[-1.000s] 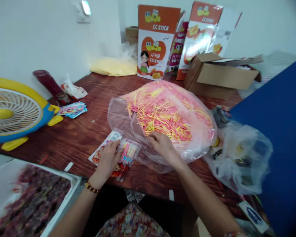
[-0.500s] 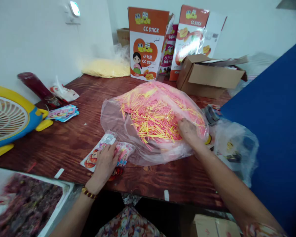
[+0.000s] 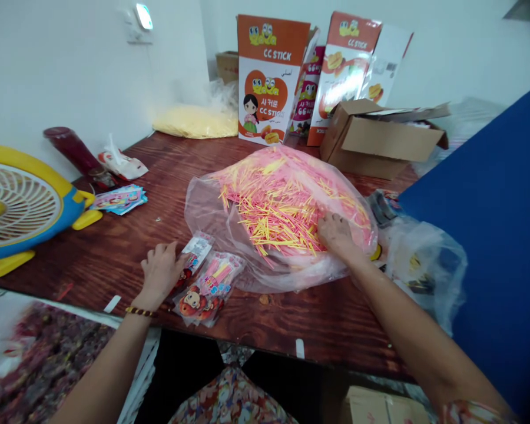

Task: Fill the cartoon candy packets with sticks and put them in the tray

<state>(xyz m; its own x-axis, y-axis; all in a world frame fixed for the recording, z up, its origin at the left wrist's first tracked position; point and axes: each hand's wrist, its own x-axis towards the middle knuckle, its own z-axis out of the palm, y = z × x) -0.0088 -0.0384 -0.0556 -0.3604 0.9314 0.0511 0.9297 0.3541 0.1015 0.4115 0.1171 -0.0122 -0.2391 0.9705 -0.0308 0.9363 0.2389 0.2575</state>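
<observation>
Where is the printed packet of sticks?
Head view: the printed packet lies near the front edge of the table, between the left hand and the big stick bag.

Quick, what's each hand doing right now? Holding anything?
Left hand: open, flat on a printed packet, gripping nothing.
Right hand: on the bag of sticks; grip cannot be told.

"CC STICK" on orange carton (image 3: 269,76)
</observation>
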